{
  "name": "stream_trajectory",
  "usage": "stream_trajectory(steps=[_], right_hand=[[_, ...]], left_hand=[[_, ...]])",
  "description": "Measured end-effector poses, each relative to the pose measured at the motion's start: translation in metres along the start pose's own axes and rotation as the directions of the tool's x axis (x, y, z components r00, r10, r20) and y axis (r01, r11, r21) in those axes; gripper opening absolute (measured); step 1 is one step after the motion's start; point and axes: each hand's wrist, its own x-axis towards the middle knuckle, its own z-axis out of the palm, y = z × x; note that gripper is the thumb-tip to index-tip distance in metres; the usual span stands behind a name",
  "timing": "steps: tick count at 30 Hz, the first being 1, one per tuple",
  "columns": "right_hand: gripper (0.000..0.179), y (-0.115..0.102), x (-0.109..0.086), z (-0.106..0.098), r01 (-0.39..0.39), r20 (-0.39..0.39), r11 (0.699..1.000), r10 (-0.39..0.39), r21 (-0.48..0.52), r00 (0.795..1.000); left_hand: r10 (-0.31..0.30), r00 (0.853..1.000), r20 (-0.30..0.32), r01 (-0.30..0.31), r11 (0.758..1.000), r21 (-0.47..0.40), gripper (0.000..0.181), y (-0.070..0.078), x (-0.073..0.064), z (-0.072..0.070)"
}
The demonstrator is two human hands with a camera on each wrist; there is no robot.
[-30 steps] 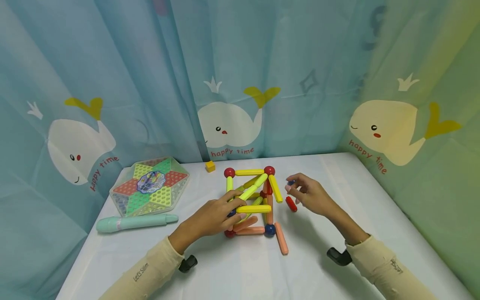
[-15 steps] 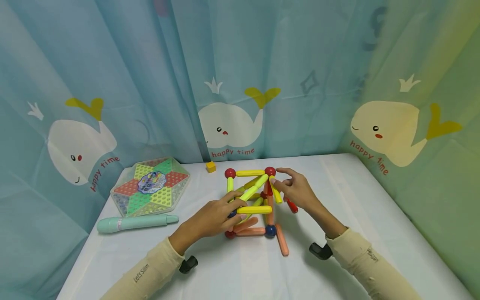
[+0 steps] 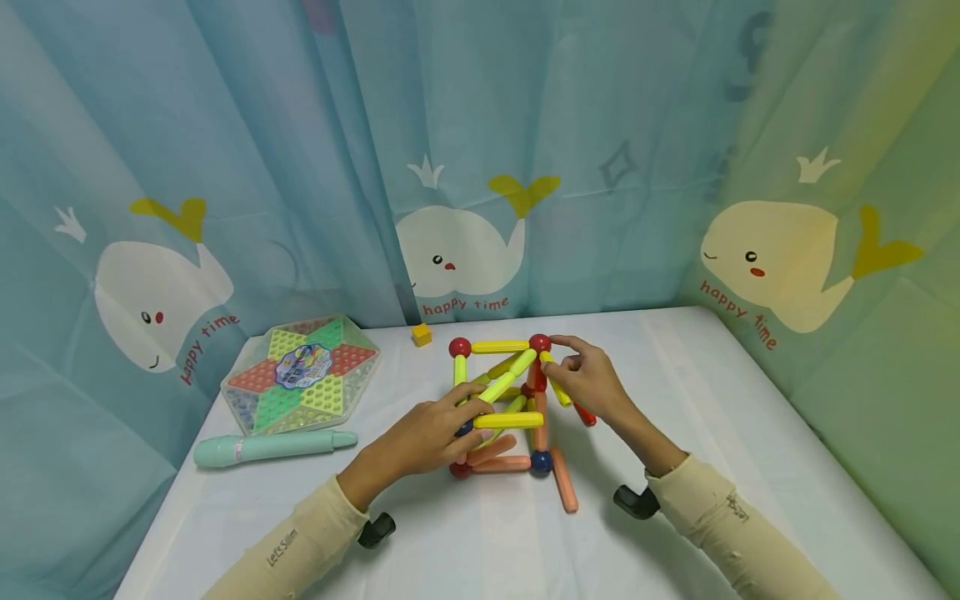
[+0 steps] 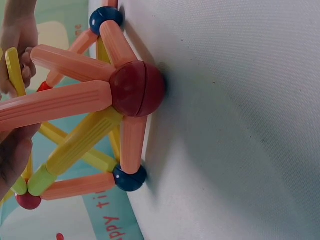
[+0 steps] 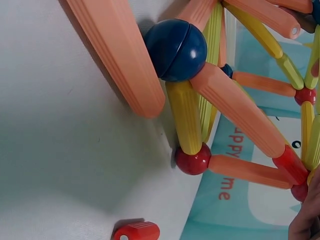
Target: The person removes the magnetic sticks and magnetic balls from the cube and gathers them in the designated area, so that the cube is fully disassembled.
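A cube-like frame of magnetic sticks (image 3: 501, 347) and balls stands mid-table in the head view, in yellow, lime and salmon. My left hand (image 3: 431, 433) grips its upper near-left corner, fingers around a blue ball (image 3: 463, 428) and the stick ends there. At the upper far-right corner, my right hand (image 3: 592, 379) has its index finger at a red ball (image 3: 540, 343). Its thumb pinches a yellow stick (image 3: 560, 390) that slants down from that ball. In the right wrist view only part of the right hand (image 5: 307, 212) shows, at the lower right edge.
A loose red stick (image 3: 586, 414) lies beneath the right hand. One salmon stick (image 3: 564, 481) lies against the near-right blue ball (image 3: 541, 462). To the left are a Chinese checkers box (image 3: 300, 375) and a mint microphone-shaped toy (image 3: 273, 447); a yellow cube (image 3: 422, 334) sits behind.
My right hand has moved left from beside the frame to its red corner ball. The small dark blue piece it held is now out of sight. The yellow stick's lower end has swung right.
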Motion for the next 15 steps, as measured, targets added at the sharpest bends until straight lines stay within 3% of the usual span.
stream_trajectory(steps=[7, 11, 15], right_hand=[[0.048, 0.002, 0.001, -0.002, 0.057, -0.019, 0.998, -0.058, -0.037, 0.998], [0.038, 0.009, 0.003, -0.009, 0.089, -0.045, 0.996, -0.089, -0.004, 0.995], [0.033, 0.013, 0.003, -0.018, 0.085, 0.003, 0.996, -0.085, 0.011, 0.996]], left_hand=[[0.011, 1.000, -0.009, -0.011, 1.000, 0.011, 0.031, 0.000, 0.000, 0.000], [0.002, 1.000, 0.002, -0.002, 1.000, 0.012, 0.032, 0.000, 0.000, 0.000], [-0.018, 1.000, 0.014, 0.017, 1.000, 0.011, 0.033, 0.001, 0.000, 0.000]])
